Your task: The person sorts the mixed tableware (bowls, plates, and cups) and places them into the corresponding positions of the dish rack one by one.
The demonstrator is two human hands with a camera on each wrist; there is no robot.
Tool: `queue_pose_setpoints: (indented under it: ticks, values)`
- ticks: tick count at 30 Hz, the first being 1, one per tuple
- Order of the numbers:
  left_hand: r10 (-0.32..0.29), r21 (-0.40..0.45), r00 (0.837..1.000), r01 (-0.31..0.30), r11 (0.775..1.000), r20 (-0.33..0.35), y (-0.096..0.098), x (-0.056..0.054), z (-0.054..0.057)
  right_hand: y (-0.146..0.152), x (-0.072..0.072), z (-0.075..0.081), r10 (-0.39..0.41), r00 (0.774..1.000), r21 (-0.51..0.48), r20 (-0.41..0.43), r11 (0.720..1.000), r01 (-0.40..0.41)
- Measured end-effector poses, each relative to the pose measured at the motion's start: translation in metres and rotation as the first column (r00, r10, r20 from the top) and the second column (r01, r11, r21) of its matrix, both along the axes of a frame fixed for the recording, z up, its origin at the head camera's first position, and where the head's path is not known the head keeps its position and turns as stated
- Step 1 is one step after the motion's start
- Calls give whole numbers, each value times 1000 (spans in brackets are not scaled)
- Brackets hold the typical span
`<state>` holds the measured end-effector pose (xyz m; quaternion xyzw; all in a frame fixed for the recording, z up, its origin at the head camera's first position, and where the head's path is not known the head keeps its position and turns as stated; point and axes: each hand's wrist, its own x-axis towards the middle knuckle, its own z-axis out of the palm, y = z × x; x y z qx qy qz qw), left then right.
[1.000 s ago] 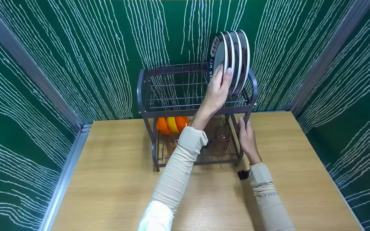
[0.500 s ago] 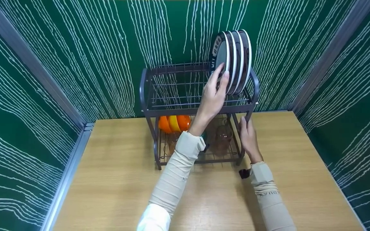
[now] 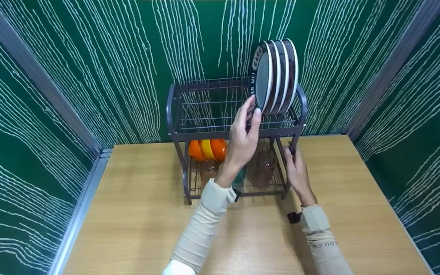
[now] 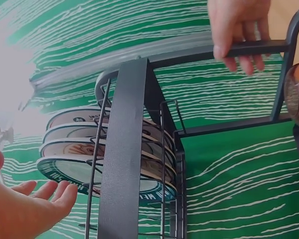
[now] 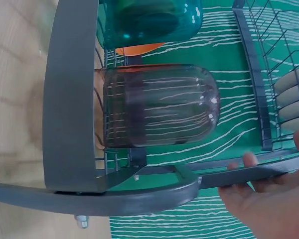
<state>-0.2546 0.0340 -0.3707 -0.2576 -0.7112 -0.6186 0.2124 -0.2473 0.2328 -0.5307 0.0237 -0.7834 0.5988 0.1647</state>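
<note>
Several plates [image 3: 275,78] with white rims and dark patterned borders stand on edge at the right of the upper tier of a dark metal dish rack [image 3: 204,135]. My left hand [image 3: 243,143] is in front of the nearest plate, fingers extended, fingertips right by its lower rim. In the left wrist view the left hand [image 4: 32,209] holds nothing. My right hand [image 3: 297,172] grips the rack's right side post, its fingers wrapped over the bar in the left wrist view. The right wrist view shows the right hand [image 5: 274,194] at that same post.
On the lower tier sit orange and yellow bowls [image 3: 206,149] at the left. A pinkish glass [image 3: 262,170], a teal glass [image 5: 154,20] and another clear glass [image 3: 207,170] are there too. The rack stands on a wooden table [image 3: 139,214] between green walls [image 3: 101,68].
My left hand has drawn down and back from the plates, from overlapping their front to their lower rim. The plates stay upright in the rack. My right hand stays on the post.
</note>
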Motion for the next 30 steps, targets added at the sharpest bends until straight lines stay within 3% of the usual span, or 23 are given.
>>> queue_pose_setpoints:
  ticks: [12, 18, 30]
  values:
    - [83, -109, 996, -85, 990, -25, -18, 41, -35, -1, 32, -1, -55, 996, 129, -68, 990, 63]
    - [95, -150, 994, -102, 983, -55, -28, 54, -57, -2, 45, 0, -44, 995, 153, -85, 987, 57]
    - [113, -234, 992, -121, 965, -46, -43, 77, -101, -7, 74, -2, 9, 999, 213, -51, 977, 2]
